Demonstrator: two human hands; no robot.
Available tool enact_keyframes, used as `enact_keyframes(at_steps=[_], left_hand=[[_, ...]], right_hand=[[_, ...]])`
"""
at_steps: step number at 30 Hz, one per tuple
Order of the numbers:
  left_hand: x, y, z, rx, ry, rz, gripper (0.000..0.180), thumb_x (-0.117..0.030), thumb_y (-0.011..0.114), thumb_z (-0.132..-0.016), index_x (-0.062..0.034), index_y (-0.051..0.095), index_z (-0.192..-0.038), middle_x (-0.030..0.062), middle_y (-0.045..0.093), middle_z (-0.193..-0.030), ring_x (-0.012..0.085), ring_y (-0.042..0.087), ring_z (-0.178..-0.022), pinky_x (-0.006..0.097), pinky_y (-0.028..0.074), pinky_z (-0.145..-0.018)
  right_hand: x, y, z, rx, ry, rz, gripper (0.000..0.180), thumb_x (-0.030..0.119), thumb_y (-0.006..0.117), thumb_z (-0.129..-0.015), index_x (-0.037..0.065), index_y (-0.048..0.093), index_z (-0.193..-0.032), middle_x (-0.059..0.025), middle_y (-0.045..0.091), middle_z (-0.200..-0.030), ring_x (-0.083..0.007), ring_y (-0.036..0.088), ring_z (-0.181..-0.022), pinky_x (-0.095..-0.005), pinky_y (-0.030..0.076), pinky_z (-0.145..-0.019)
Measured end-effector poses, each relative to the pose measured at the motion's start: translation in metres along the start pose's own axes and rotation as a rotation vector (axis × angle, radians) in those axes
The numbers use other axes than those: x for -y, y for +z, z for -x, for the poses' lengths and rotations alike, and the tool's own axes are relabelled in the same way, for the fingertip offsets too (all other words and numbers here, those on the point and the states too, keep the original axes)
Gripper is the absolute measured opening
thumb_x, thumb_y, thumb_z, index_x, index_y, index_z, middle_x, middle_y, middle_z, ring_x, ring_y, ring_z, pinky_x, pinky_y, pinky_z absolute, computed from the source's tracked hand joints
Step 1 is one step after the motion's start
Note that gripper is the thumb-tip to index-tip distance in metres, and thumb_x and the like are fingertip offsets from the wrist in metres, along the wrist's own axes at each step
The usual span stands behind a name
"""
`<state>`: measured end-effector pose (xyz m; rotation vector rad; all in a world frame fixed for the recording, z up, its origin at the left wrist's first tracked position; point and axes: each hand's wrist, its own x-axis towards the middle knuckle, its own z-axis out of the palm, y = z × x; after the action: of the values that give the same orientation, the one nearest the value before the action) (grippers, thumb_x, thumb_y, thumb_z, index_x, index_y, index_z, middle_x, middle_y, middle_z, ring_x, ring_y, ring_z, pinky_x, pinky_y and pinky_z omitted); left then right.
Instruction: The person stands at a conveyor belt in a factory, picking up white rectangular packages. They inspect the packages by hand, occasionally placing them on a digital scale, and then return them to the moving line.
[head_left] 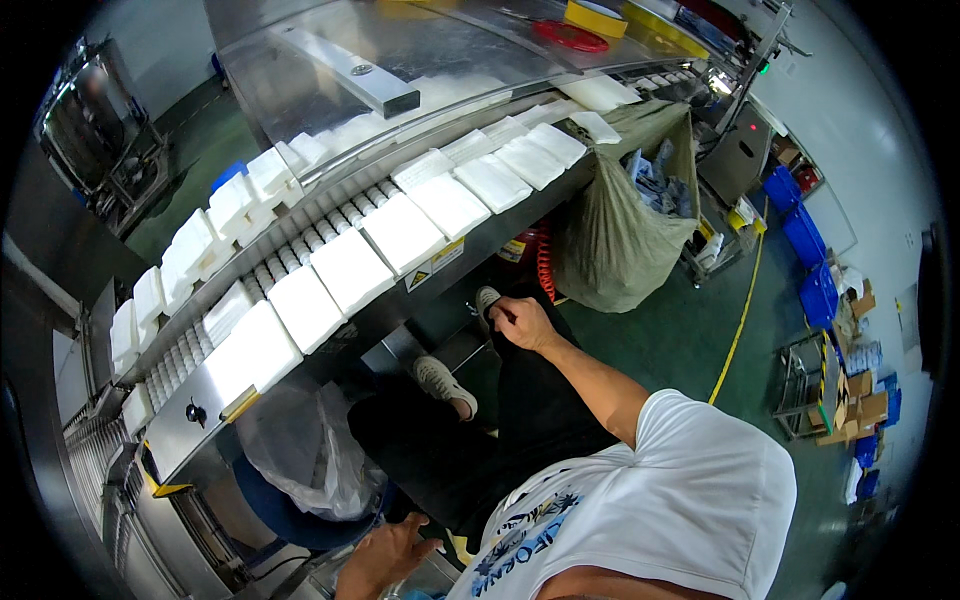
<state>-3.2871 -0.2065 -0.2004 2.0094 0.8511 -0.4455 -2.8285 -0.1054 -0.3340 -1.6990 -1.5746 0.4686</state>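
Note:
My right hand (525, 322) rests on my dark trouser leg at the knee, its fingers curled in, and nothing shows in them. Low in the view, my left hand (392, 550) hangs beside my lap near a metal surface, fingers apart and holding nothing. Ahead of me runs a roller conveyor (292, 258). Flat white folded sheets (403, 232) lie in a row along its near edge. More white stacks (196, 240) stand along the far side. Neither hand touches them.
A blue bin lined with a clear plastic bag (318, 465) stands under the conveyor's near end. A large green sack (615, 225) hangs at the right. Above the conveyor is a clear cover (440, 50) with a red ring (571, 36) and yellow tape roll (596, 17). Blue crates (803, 235) line the wall.

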Motion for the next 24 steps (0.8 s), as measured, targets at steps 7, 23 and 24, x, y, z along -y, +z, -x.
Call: enact_keyframes(at_steps=[7,23,24], left_hand=[[-0.034,-0.026,0.001,0.136,-0.196,0.047,0.059,-0.054,0.065,-0.101,-0.0056,0.064,-0.135,0.0216,0.076,-0.084,0.0347,0.077,-0.08,0.046,0.059,-0.076],[-0.003,0.001,0.004,-0.059,0.077,-0.096,0.053,-0.05,0.07,-0.098,-0.0046,0.066,-0.126,0.0196,0.074,-0.077,0.0333,0.076,-0.066,0.046,0.059,-0.058],[0.002,0.003,0.0,-0.048,0.088,-0.115,0.054,-0.051,0.07,-0.098,-0.0049,0.066,-0.126,0.0196,0.074,-0.077,0.0339,0.076,-0.068,0.047,0.059,-0.06]], right_hand=[[-0.012,0.004,-0.001,0.0,-0.037,0.046,0.024,0.023,0.066,-0.093,0.001,0.075,-0.094,-0.0217,0.072,-0.081,-0.0417,0.072,-0.076,-0.0483,0.057,-0.069],[-0.007,0.005,0.0,-0.037,-0.044,-0.005,0.022,0.021,0.067,-0.093,0.0,0.074,-0.093,-0.0223,0.072,-0.081,-0.0411,0.072,-0.075,-0.0473,0.057,-0.068],[-0.007,0.004,0.001,-0.042,-0.042,-0.008,0.022,0.021,0.067,-0.093,0.0,0.074,-0.093,-0.0223,0.072,-0.081,-0.041,0.072,-0.075,-0.0474,0.056,-0.068]])
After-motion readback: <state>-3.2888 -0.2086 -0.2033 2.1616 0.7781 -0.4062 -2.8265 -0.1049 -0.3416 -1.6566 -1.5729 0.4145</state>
